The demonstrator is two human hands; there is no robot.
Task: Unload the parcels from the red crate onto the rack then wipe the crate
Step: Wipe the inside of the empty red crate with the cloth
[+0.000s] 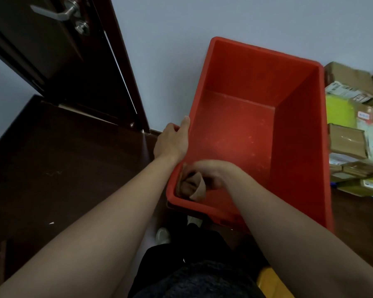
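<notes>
The red crate (pixel 297 130) stands on the dark floor against the wall, with no parcels inside and pale specks on its bottom. My left hand (pixel 172 140) grips the crate's left rim, thumb along the edge. My right hand (pixel 209 171) is inside the near left corner of the crate and holds a bunched brown cloth (pixel 192 186) against the wall there; the hand is blurred. Several parcels (pixel 349 138), brown boxes and yellow-green bags, are heaped to the right of the crate.
A dark wooden door (pixel 69 67) with a metal lever handle (pixel 52 12) stands open at the upper left. Dark wood floor (pixel 63 168) spreads to the left. My legs in dark trousers and pale shoes (pixel 163 235) are below the crate.
</notes>
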